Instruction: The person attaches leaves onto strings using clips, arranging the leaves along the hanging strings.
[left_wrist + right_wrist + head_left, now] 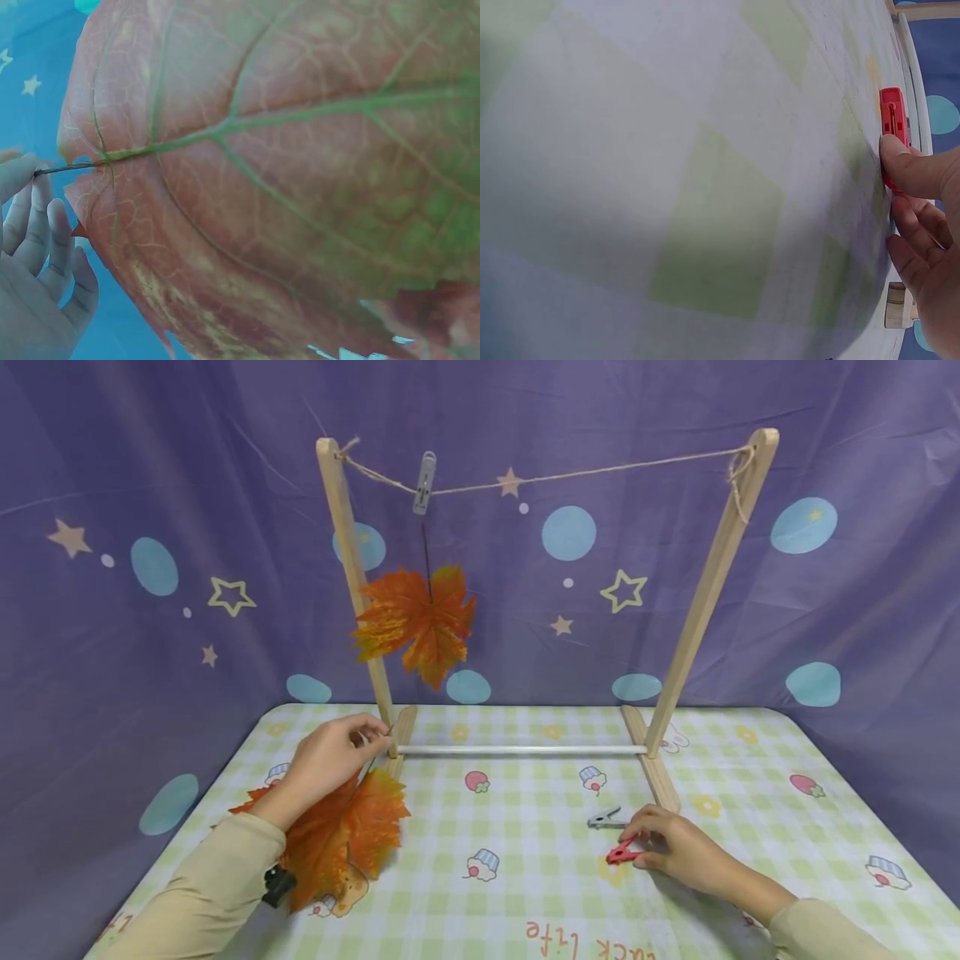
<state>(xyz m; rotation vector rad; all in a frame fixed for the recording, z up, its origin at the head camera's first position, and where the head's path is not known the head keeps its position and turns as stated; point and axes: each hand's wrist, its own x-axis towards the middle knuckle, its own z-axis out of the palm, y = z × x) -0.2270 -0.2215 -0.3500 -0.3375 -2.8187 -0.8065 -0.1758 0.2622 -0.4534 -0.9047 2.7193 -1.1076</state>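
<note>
My left hand [336, 752] pinches the thin stem of an orange maple leaf [341, 827], which hangs below the wrist at the table's left. In the left wrist view the veined leaf [247, 180] fills most of the picture, its stem [64, 169] between thumb and finger. On the right, my right hand [678, 850] pinches a red clothespin [622, 855] at the tabletop; thumb and fingers grip the red clothespin [892, 120] in the right wrist view. Just behind it lies a grey clothespin [606, 819].
A wooden frame with two posts [708, 602] carries a twine line [622, 467]. From it a grey clothespin [424, 483] holds another orange leaf [423, 620] by its stem. A white rod [517, 750] joins the feet above the checked tablecloth [525, 827].
</note>
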